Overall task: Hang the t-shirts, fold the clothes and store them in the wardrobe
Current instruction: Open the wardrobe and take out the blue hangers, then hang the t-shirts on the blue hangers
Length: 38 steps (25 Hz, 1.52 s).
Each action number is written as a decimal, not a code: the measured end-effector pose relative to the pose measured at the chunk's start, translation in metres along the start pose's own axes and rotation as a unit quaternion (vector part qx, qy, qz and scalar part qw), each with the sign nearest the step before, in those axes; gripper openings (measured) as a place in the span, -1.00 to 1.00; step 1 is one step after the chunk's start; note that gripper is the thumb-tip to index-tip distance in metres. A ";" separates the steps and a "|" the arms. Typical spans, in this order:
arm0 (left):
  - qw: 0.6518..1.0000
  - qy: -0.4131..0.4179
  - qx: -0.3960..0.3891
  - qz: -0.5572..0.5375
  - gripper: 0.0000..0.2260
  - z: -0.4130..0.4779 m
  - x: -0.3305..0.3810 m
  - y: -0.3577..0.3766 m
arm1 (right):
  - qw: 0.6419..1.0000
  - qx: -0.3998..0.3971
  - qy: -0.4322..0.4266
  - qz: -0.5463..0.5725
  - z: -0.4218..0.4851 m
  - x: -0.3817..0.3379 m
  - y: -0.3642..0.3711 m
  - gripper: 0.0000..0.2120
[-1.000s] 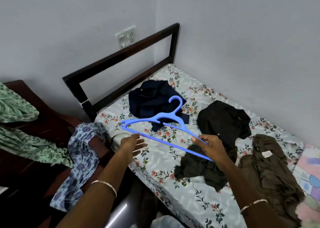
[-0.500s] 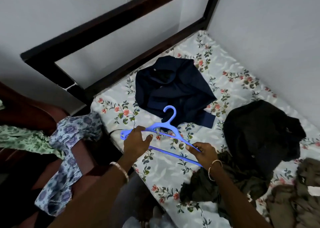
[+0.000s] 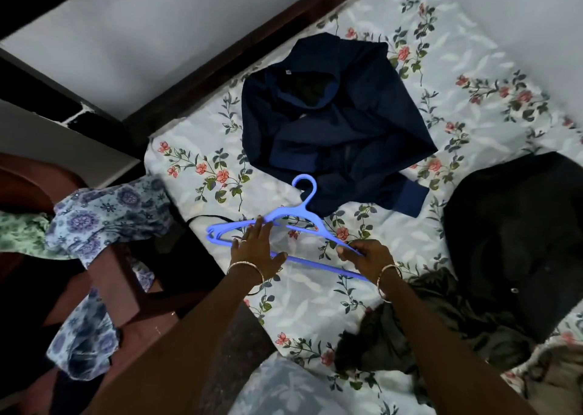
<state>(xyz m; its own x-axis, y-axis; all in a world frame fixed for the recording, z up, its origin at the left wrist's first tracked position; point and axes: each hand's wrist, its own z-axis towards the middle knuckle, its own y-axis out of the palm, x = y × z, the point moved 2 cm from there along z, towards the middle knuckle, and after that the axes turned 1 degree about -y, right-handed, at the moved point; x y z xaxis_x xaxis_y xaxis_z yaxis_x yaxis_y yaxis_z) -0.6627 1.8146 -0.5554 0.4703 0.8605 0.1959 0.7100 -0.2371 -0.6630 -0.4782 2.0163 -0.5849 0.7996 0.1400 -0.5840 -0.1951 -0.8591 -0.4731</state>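
Blue hanger (image 3: 296,210) over flowered sheet (image 3: 195,174), hook overlapping near edge of navy shirt (image 3: 334,124). Left hand (image 3: 255,250): fingers straight, spread, laid across hanger's left end. Right hand (image 3: 369,256): fingers curled, pinching hanger's right arm. Black garment (image 3: 517,225) to right.

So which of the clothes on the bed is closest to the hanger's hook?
The dark blue shirt: the blue hanger has its hook right at the shirt's lower edge. The black clothes and the olive clothes lie farther right.
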 end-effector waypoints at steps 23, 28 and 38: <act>0.986 0.130 0.105 -0.022 -0.66 -0.046 0.040 -0.004 | 0.968 0.246 -0.007 -0.040 -0.099 0.019 0.020 -0.81; 0.965 0.237 0.104 -0.048 -0.78 -0.075 0.071 0.008 | 0.945 0.323 0.030 0.028 -0.167 0.035 0.028 -0.80; 0.948 0.316 -0.002 -0.036 -0.83 -0.079 0.154 0.092 | 0.874 0.391 0.274 0.092 -0.206 0.154 0.010 -0.65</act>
<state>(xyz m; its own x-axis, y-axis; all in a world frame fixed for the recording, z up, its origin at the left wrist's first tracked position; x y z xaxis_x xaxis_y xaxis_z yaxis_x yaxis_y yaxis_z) -0.4833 1.8891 -0.5293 0.6393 0.4329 0.6356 0.7541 -0.1911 -0.6283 -0.2399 1.9285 -0.5440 0.8236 -0.4066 -0.3953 -0.5063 -0.2133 -0.8355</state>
